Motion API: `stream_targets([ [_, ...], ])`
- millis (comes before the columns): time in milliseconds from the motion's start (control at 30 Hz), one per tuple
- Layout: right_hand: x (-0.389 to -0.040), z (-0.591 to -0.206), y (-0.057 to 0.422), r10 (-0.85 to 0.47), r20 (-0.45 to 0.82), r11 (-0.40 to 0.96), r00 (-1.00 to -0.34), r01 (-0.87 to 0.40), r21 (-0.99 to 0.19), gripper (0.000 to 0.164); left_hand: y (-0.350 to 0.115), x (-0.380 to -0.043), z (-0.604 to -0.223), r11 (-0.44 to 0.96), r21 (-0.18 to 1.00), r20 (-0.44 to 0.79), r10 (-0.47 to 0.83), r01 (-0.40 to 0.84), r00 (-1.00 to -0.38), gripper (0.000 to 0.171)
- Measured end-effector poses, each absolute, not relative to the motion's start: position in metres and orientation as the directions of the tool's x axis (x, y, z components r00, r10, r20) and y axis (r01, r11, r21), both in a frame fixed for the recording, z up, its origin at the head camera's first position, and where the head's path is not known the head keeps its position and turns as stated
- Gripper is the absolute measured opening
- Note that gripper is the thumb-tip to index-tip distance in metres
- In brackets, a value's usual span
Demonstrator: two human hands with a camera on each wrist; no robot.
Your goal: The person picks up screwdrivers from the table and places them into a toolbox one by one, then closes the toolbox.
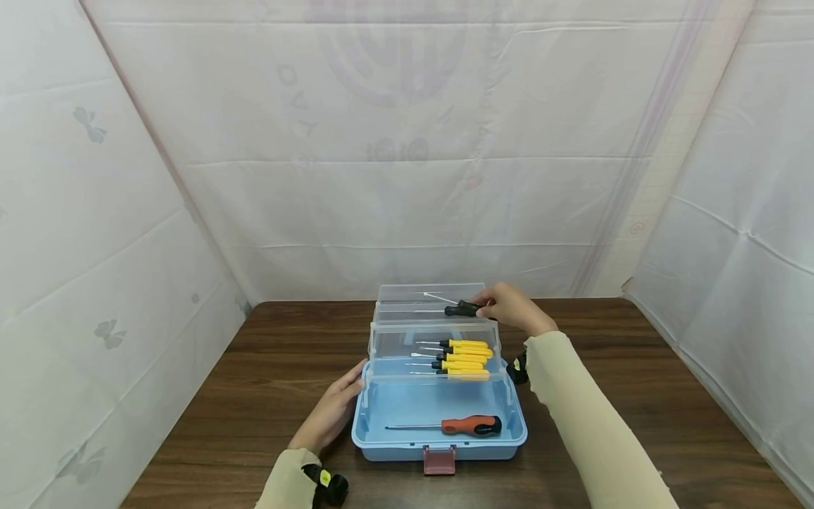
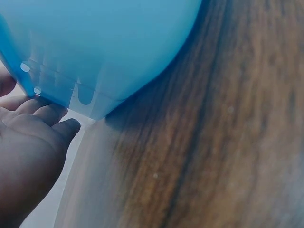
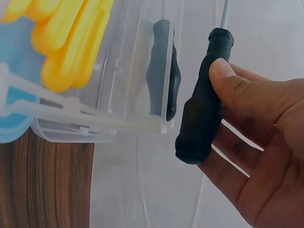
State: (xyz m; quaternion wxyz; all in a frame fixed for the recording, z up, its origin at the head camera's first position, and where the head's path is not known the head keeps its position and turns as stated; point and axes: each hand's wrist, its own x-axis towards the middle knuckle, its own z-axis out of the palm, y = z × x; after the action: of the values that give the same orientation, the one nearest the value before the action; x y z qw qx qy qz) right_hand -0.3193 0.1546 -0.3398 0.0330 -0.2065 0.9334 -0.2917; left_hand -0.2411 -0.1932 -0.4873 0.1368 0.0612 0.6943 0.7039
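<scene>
A light blue toolbox [image 1: 439,451] stands on the table with its clear fold-out trays raised at the back. My right hand [image 1: 511,309] pinches the black handle of a screwdriver [image 3: 202,104] above the upper clear tray [image 1: 394,312]. A second black-handled screwdriver [image 3: 159,71] lies in that tray. Several yellow-handled screwdrivers [image 1: 467,357] lie side by side in the lower clear tray [image 1: 381,339]. On the box floor is an orange and black screwdriver [image 1: 470,425], its shaft pointing left. My left hand [image 1: 331,410] grips the box's left edge, thumb and fingers on opposite sides [image 2: 33,142].
The box's reddish latch [image 1: 439,461] hangs down at the front. Dark brown wooden table [image 1: 254,396] surrounds the box. Pale sheeting [image 1: 407,205] hangs behind the table and along both sides.
</scene>
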Motion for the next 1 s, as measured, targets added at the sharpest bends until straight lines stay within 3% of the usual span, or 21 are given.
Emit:
stream_targets([
  [1000,-0.333,-0.350,0.128,-0.444,0.048,0.719,-0.895,-0.389,-0.576,0.024,-0.193,-0.240,-0.485,0.009,0.993,-0.113,0.267,-0.114,-0.957,0.059],
])
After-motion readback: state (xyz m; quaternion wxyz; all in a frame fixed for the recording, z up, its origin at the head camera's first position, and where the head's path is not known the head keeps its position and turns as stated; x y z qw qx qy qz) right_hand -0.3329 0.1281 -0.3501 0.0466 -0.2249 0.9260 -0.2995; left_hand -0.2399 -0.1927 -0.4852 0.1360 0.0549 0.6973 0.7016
